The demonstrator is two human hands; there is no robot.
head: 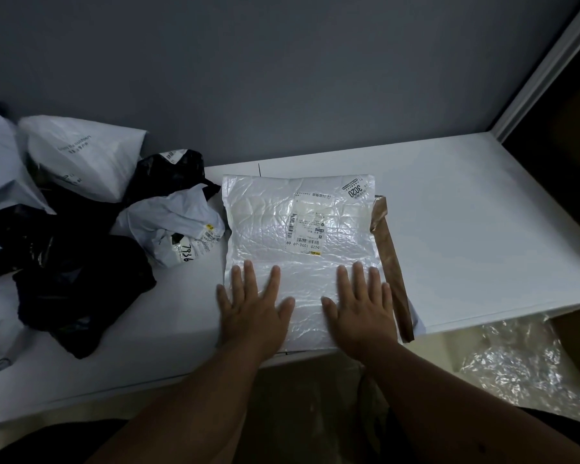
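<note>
A white crinkled poly mailer (298, 226) lies flat on the white table (482, 229), its near edge reaching the table's front edge directly ahead of the person. Both hands are spread wide and holding nothing. The left hand (253, 309) lies palm-down on the mailer's near-left corner, its outer fingers running past the left edge. The right hand (360, 309) lies palm-down on the near-right part, fingers straight and pointing toward the far edge. Most of the mailer therefore lies beyond the fingertips, and its longer axis appears to run away from the person, though the wide lens makes that hard to judge. The shipping label (307, 229) sits on the far-right half of the mailer, upside down to the person, with a "3020" sticker (355, 190) at the far-right corner. Along the mailer's right edge, parallel to that axis, runs a brown adhesive strip (390, 262). The right hand is just beside it and is much the nearer of the two. If the mailer is being pressed flat, the likely stroke is forward from the near edge. Left of the mailer sits a heap of black and white courier bags (77, 283), the nearest a crumpled white bag (171, 222) touching or almost touching its left edge. Right of the mailer and below table level lies clear plastic wrap (523, 363).
</note>
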